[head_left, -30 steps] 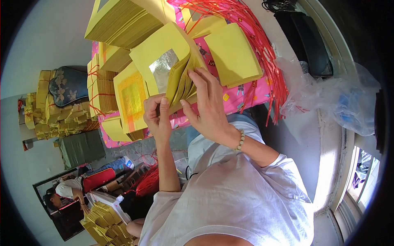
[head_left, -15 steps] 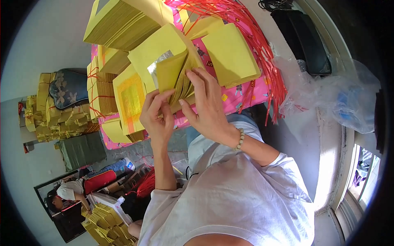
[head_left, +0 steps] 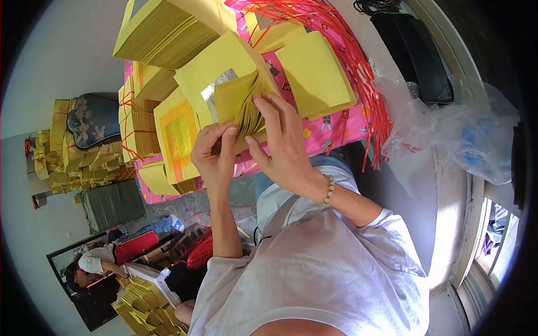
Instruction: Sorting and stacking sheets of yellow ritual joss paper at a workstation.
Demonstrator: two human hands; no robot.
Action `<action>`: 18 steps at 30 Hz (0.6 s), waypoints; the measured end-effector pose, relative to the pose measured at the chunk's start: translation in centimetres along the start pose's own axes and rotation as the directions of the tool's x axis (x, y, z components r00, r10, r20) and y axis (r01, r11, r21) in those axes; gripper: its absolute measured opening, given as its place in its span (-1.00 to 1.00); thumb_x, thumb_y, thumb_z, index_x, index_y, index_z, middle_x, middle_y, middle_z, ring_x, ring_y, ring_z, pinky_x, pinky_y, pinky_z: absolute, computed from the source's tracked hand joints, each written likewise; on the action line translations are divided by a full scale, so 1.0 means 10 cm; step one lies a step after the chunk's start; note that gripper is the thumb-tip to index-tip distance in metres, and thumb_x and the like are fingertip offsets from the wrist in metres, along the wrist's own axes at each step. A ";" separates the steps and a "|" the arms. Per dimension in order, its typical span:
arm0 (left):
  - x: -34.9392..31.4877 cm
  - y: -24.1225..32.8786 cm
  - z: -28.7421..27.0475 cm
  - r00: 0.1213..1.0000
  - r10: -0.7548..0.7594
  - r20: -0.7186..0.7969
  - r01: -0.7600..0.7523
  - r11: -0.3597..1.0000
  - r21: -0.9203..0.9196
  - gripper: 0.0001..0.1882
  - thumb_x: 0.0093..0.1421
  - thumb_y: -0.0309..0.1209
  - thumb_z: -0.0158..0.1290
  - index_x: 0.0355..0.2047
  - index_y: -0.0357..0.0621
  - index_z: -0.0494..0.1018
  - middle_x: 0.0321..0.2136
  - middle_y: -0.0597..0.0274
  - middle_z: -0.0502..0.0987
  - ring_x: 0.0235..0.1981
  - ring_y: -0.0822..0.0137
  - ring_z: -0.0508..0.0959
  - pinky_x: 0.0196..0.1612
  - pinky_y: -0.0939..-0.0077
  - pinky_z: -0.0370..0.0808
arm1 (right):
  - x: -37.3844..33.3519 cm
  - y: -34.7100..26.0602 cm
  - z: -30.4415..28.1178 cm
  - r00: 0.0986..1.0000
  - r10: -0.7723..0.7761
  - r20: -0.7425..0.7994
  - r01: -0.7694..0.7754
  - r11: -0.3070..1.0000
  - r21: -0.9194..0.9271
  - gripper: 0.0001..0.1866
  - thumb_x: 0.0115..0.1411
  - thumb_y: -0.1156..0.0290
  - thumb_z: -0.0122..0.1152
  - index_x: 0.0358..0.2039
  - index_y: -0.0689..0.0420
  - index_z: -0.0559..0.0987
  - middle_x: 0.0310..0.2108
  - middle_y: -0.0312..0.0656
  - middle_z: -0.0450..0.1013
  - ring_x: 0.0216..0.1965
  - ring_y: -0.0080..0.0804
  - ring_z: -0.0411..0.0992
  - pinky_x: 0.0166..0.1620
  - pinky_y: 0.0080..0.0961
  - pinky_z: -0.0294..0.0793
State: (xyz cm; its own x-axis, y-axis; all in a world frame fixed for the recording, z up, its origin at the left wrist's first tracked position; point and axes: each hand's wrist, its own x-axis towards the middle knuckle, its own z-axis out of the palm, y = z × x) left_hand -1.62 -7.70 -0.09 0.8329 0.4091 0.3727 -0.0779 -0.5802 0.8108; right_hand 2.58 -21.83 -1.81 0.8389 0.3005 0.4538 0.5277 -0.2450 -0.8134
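Note:
A thick stack of yellow paper (head_left: 252, 112) with a silver foil patch (head_left: 217, 89) on its sheets lies before me, its near corner bent up and fanned. My left hand (head_left: 216, 151) pinches the lifted corner between thumb and forefinger. The fingers of my right hand (head_left: 286, 143) press on the fanned edges from the right, with its thumb held apart from the forefinger at the near side. Another yellow stack (head_left: 316, 75) lies to the right. On the left is paper with a gold foil square (head_left: 180, 134).
A pink patterned cloth (head_left: 336, 131) covers the table. Red strands (head_left: 372, 101) hang over its right side. Tall yellow stacks (head_left: 168, 33) stand at the back left, red-tied bundles (head_left: 137, 131) nearer. A clear plastic bag (head_left: 459, 134) lies right. Another person (head_left: 98, 260) is at lower left.
The lifted corner has folded further over, and its sheets are fanned closer together. My left thumb has closed onto the corner against the forefinger. My right hand has barely moved.

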 end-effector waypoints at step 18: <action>-0.03 -0.07 0.01 0.998 -0.063 -0.023 0.062 0.996 -0.068 -0.92 0.14 -0.50 0.16 -0.40 -0.29 0.54 -0.51 0.34 0.46 -0.49 0.58 0.38 -0.42 0.72 0.31 | -0.03 0.01 -0.01 1.000 0.006 -0.005 -0.006 1.000 0.013 -0.28 0.02 0.49 0.21 0.20 0.22 0.14 0.11 0.12 0.10 0.14 0.07 0.12 0.14 -0.10 0.13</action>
State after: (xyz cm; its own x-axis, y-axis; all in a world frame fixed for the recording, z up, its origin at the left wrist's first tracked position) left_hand -1.73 -7.45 -0.79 0.8231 0.4614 0.3311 -0.0634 -0.5046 0.8610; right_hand 2.41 -22.02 -1.99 0.8427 0.2943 0.4509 0.5210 -0.2344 -0.8207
